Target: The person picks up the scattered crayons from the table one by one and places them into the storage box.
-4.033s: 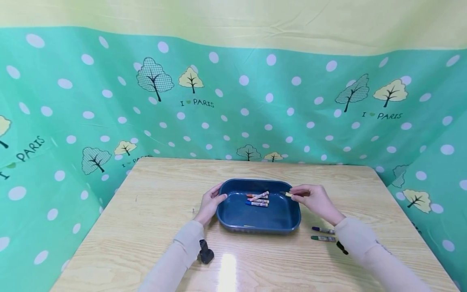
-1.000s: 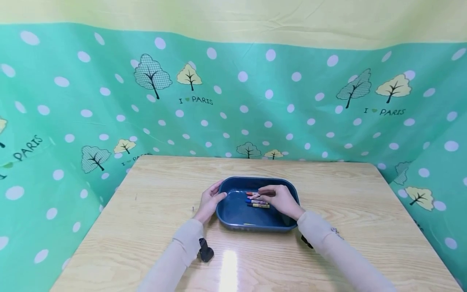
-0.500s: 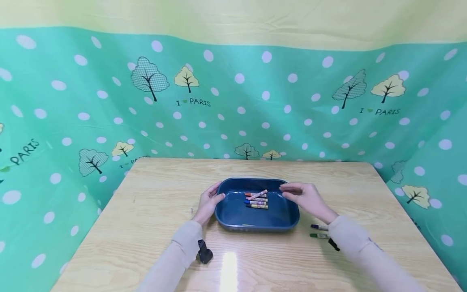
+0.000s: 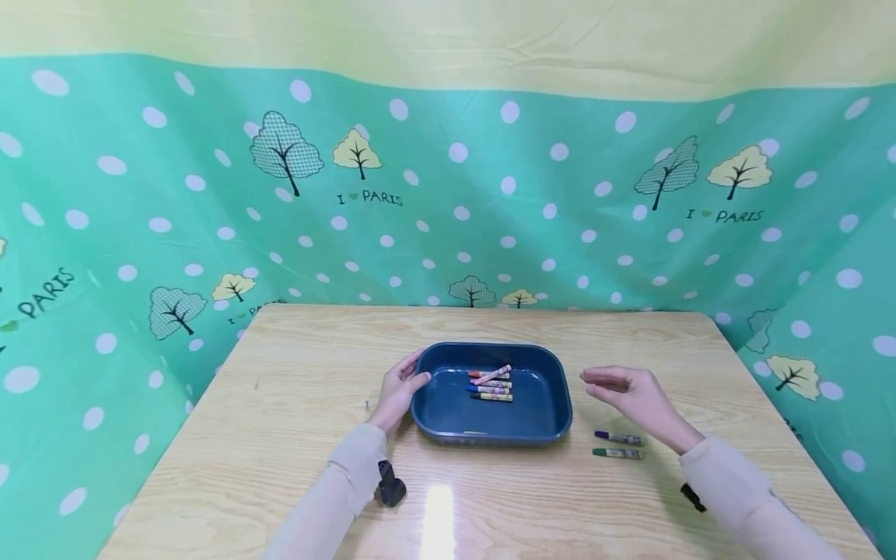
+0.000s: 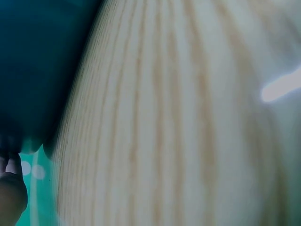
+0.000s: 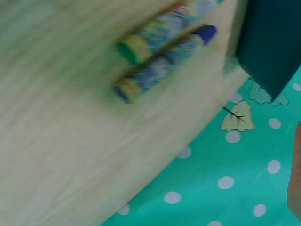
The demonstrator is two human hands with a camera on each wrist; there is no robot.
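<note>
A dark blue rectangular tub [image 4: 491, 435] stands on the table, with my left hand [image 4: 397, 393] gripping its left rim, thumb over the edge and fingers outside. Several paper-wrapped crayons lie inside: a black crayon [image 4: 492, 397] nearest me, a blue crayon [image 4: 490, 389] behind it, and a pink crayon [image 4: 493, 375] slanting across an orange crayon [image 4: 476, 374]. My right hand [image 4: 640, 400] hovers right of the tub, fingers loosely extended and holding nothing. Below it on the table are a purple crayon [image 4: 619, 438] and a green crayon [image 4: 619, 453], also close up in the right wrist view.
The wooden table [image 4: 308, 467] extends on all sides of the tub. A green dotted curtain [image 4: 420, 233] hangs behind and beside it. Black wrist cameras, such as the left one [image 4: 392, 486], stick out below the sleeves.
The black crayon, earlier pinched in my right hand above the tub, now lies inside with the others. My right hand has withdrawn rightward past the rim. The left hand keeps its hold.
</note>
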